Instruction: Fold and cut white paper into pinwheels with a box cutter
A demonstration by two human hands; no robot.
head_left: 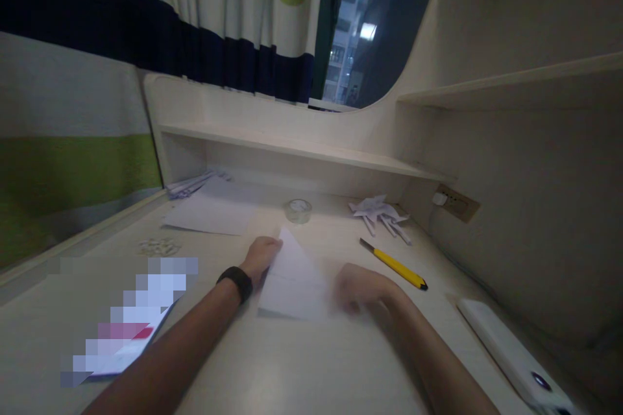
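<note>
A white sheet of paper (296,285), pointed at its far end, lies in front of me on the desk. With a dark band on its wrist, my left hand (261,256) grips the paper's upper left edge, fingers closed. Beside the right edge of the paper, my right hand (363,286) is smeared by motion; whether its curled-looking fingers hold the edge cannot be made out. A yellow utility knife (399,269) rests just beyond that hand, its blade showing. Behind the paper stands a roll of clear tape (298,210).
Folded paper pinwheels (377,209) lie at the back right. More white sheets (211,207) and small pale pieces (158,246) are at the left. A lit, partly blurred screen (141,331) lies by my left forearm, a white box-like device (506,350) at the right.
</note>
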